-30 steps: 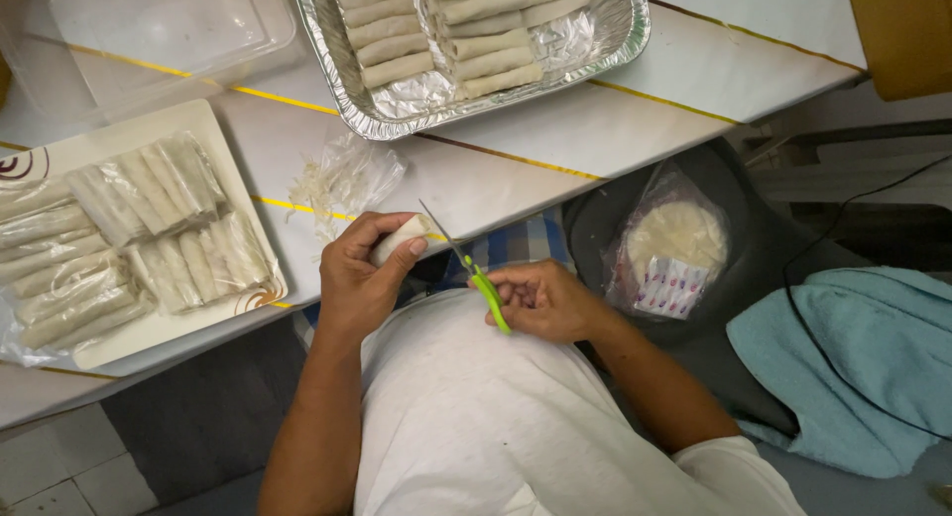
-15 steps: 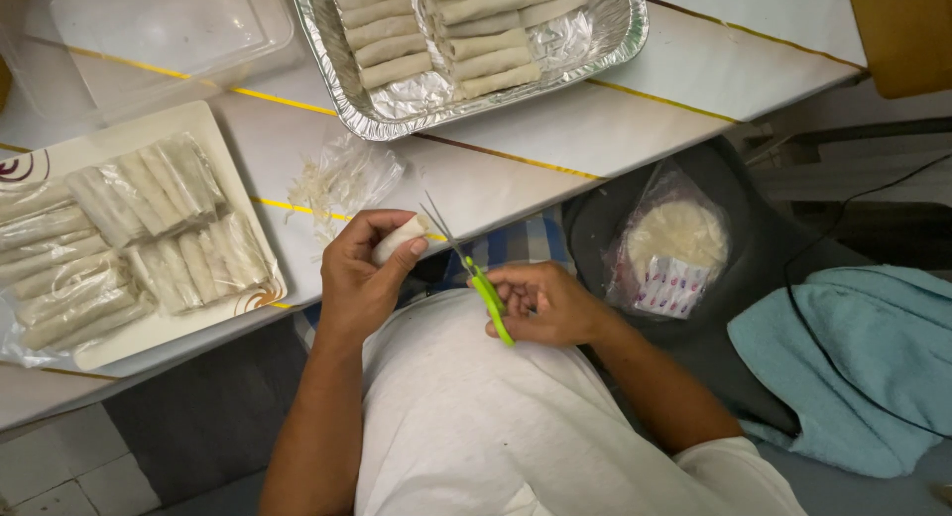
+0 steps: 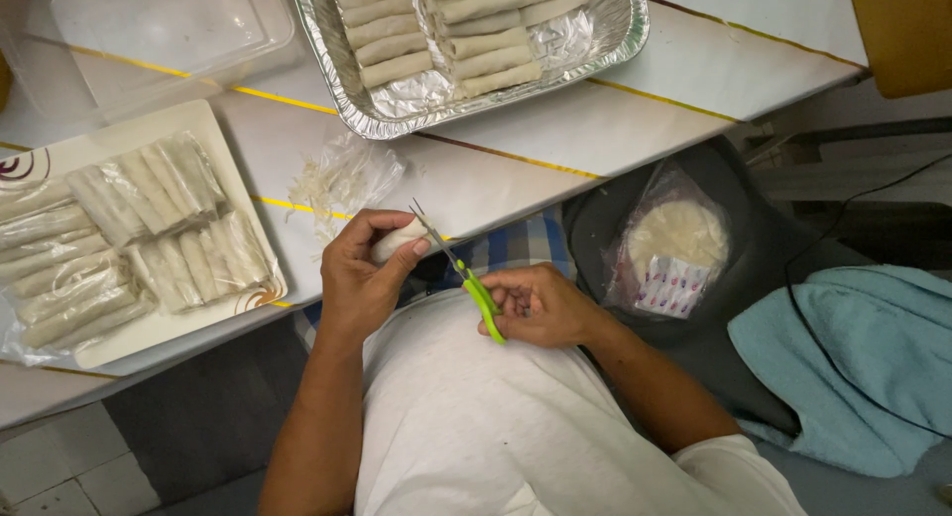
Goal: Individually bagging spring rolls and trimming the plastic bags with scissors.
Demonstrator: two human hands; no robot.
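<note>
Overhead view of a seated person at a table edge. The left hand [image 3: 362, 273] is curled closed around a small pale roll [image 3: 397, 240], thumb and fingers wrapped so that only the roll's rounded end shows; whether it is still in a plastic wrapper cannot be made out. The right hand [image 3: 540, 306] is closed on the bright green handles of a pair of scissors [image 3: 461, 271]; the fingers hide the handle loops, and the thin metal blades slant up to the roll, their tips just beside its exposed end, with the gap between the blades too fine to judge. Just beyond the left hand lies a crumpled heap of clear plastic film [image 3: 342, 179] on the white table [image 3: 595, 129], whose smooth top carries thin yellow lines. To the left, a white rectangular plate [image 3: 213, 313] bears bundles of slim pale rolls in glossy film, cut off at the frame's left edge. Farther up, a ribbed foil tray [image 3: 615, 30] holds rows of unwrapped rolls, its far side out of frame. A clear plastic lid [image 3: 149, 30] sits at the upper left, faint against the table. Right of the person, a dark seat holds a clear bag [image 3: 674, 243] of round white sheets, and a soft teal cloth [image 3: 853, 367].
</note>
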